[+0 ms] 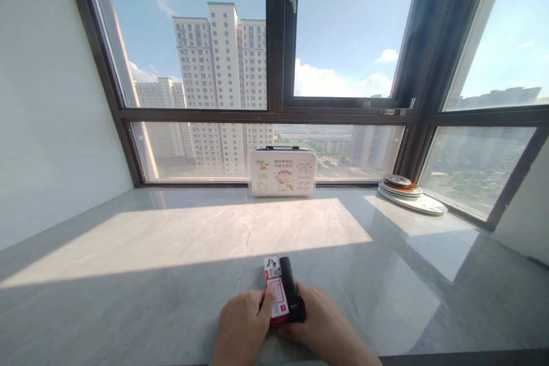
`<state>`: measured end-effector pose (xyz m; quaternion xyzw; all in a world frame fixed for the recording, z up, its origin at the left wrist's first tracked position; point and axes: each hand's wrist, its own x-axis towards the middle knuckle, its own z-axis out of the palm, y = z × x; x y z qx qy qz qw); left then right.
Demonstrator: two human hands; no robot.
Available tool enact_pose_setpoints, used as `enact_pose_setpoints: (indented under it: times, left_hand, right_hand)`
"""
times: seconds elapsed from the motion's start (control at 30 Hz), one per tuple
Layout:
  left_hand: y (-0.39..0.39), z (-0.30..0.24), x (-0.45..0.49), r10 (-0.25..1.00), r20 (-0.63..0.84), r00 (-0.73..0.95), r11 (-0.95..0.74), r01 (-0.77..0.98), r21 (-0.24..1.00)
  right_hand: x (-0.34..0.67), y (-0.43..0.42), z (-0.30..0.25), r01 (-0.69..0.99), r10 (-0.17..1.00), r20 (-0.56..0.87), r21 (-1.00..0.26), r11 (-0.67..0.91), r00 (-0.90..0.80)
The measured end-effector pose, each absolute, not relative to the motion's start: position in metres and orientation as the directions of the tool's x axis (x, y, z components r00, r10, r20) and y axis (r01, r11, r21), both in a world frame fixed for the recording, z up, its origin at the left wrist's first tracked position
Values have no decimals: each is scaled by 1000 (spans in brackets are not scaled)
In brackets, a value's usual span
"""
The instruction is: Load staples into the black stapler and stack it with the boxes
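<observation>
Near the front of the stone sill, my left hand is closed on a small white and red box, its thumb lying along the box's top face. A picture of a black stapler is printed on the box's far end. Right beside it, against its right side, is a black stapler, pointing away from me. My right hand is closed round the stapler's near end from the right. Some of its fingers are hidden under and behind the two things.
A white carry case with cartoon prints and a dark handle stands against the window. At the back right corner lies a stack of plates on a larger oval one. Sunlight falls across the grey marbled sill; a white wall rises at the left.
</observation>
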<state>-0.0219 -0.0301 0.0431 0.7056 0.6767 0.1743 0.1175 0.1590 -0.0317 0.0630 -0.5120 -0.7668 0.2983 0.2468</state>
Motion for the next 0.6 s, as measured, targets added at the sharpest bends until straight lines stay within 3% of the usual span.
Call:
enact_pose_setpoints:
  times: [0.27,0.6]
  left_hand:
    - [-30,38,-24,992,127,22,-74,905,418]
    - [-28,40,-26,989,134,55,-109,889,445]
  right_hand:
    - [170,-37,70,514,893,99,-787,341,-440]
    - [169,-34,69,488,881,128,-792,367,-455]
